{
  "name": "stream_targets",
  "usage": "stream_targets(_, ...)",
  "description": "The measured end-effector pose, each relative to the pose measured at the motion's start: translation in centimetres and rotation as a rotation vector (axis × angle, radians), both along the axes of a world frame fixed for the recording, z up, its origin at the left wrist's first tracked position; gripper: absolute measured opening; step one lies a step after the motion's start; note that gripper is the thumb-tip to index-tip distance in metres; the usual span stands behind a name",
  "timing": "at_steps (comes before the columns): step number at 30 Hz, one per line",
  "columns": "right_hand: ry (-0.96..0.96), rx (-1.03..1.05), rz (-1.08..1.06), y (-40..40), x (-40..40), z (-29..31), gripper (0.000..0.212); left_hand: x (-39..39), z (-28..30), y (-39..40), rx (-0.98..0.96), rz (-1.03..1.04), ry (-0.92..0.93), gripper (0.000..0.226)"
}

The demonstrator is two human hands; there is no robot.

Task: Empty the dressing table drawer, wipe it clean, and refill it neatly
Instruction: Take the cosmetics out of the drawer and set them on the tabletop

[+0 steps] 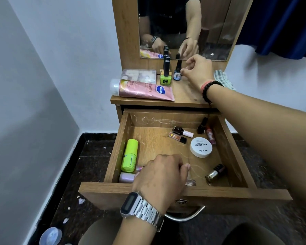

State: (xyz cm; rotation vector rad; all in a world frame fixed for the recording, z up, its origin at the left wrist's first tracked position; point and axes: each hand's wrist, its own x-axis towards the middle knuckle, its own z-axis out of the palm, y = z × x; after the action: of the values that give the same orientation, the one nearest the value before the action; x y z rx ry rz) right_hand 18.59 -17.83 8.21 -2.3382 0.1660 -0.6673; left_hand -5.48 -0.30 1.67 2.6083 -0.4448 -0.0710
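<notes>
The wooden dressing table [187,96] is standing in a room corner with its mirror [184,23] reflecting both of the person's arms. Its drawer [166,189] is hanging pulled out toward the camera, still holding a scatter of small cosmetics. On the tabletop a pink lotion tube [141,90] is lying on its side at the left front edge, with a clear pouch [140,75] just behind it. In the drawer a lime green bottle [129,155] is lying along the left wall and a round white tub [201,147] is sitting toward the right. The left hand [161,175] is reaching into the drawer's front, fingers curled; what they are holding cannot be made out. The right hand [198,69] is stretching over the tabletop, fingertips pinching a small blue nail polish bottle [177,72], which is standing upright beside a green nail polish bottle [165,76].
</notes>
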Motion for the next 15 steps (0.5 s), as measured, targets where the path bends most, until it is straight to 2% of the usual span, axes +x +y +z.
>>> stream_targets(5,-0.116,0.013,0.104,-0.6,-6.3,1.1,0.013,0.4,-0.4,0.0,0.007,-0.024,-0.022,0.030)
stream_targets(8,-0.152,-0.056,0.263,-0.4,-11.3,1.2,0.036,0.4,-0.4,0.0,0.009,-0.029,-0.011,0.031)
stream_targets(10,-0.085,-0.204,0.344,-0.6,-14.4,0.7,0.047,0.3,-0.3,0.0,0.020,-0.027,-0.004,0.031)
stream_targets(12,0.042,-0.380,0.334,-1.1,-16.4,-0.6,0.049,0.2,-0.1,0.0,0.029,-0.027,-0.003,0.032)
stream_targets(15,0.257,-0.587,0.277,-1.9,-17.7,-3.5,0.026,0.2,-0.1,0.0,0.037,-0.031,-0.012,0.031)
